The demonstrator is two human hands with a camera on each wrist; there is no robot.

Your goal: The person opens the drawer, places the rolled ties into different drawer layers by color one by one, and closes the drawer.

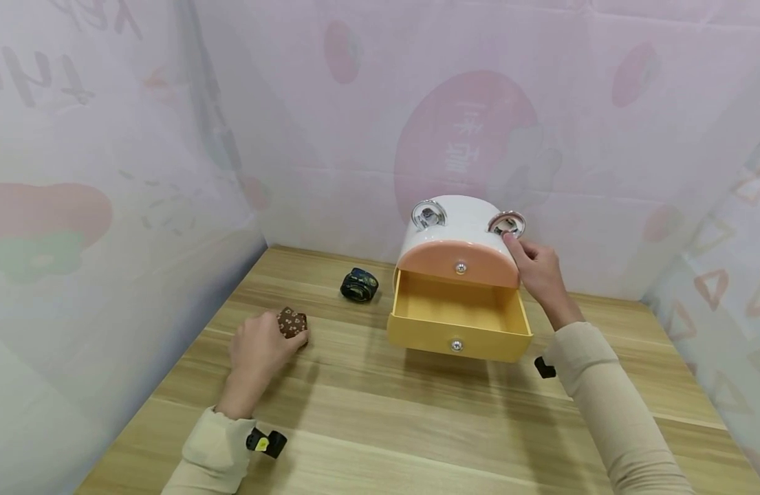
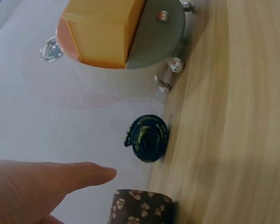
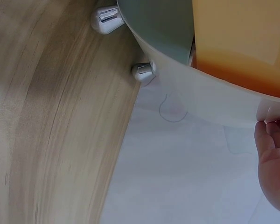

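Picking up small brown patterned fabric roll [image 1: 291, 321] in left grip [image 1: 258, 347] | right grip [image 1: 539, 269] open, steadying white drawer box [image 1: 460, 230] | next: lift roll into open yellow drawer [image 1: 459, 323].

Storage box [image 1: 460, 240] stands on table [image 1: 386, 426] toward the back, centre-right, w/ its lower drawer [image 1: 459, 320] pulled out to the front and upper drawer [image 1: 457, 265] above it. Left of box, near the back, lies a rolled tie [image 1: 359, 284]; further left & nearer the front lies a 2nd roll [image 1: 291, 322], w/ left hand [image 1: 258, 350] touching it. Right hand [image 1: 540, 271] rests on box's right top edge, by the right ring [image 1: 506, 223]; other ring [image 1: 428, 214] sits on top left.
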